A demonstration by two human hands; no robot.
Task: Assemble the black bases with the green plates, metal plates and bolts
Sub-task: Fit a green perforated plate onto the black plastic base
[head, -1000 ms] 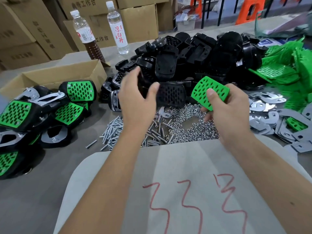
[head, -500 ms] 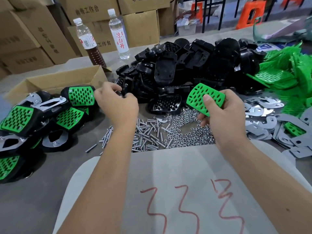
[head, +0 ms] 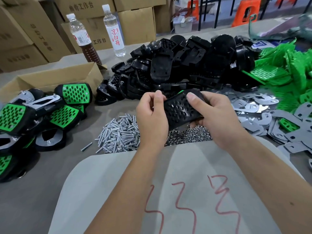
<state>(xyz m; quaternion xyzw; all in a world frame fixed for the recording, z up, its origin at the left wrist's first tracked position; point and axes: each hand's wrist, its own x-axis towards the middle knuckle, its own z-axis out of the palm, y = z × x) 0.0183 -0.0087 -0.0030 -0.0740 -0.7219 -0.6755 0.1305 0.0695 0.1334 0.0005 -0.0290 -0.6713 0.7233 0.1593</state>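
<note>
Both hands meet over the middle of a grey table point(head: 42, 191), gripping one black base point(head: 180, 110) between them: the left hand point(head: 152, 119) curls round its near left end with the thumb on top, and the right hand point(head: 217, 119) wraps the right end with the thumb pressed on the perforated face. A sliver of green plate point(head: 181, 92) shows at the base's far edge, just behind it; how it sits against the base cannot be told. Directly below the hands lie a heap of bolts point(head: 118, 134) and, just to its right, a heap of small nuts point(head: 189, 135). Beyond the hands a big pile of black bases point(head: 177, 68) covers the table's centre. To the right, loose green plates point(head: 287, 75) are stacked in a jumble, with flat metal plates point(head: 270, 122) spread in front of them. On the left sit finished pieces point(head: 55, 112), black with green faces and metal brackets, beside an open cardboard box point(head: 50, 78). Two plastic bottles point(head: 114, 29) stand upright behind the box, one holding dark liquid, one clear. A pale sheet point(head: 118, 191) with red scrawl lies at the near edge under the forearms. Stacked cardboard cartons point(head: 135, 22) line the back of the room, and orange stools point(head: 246, 12) stand on the floor further off.
</note>
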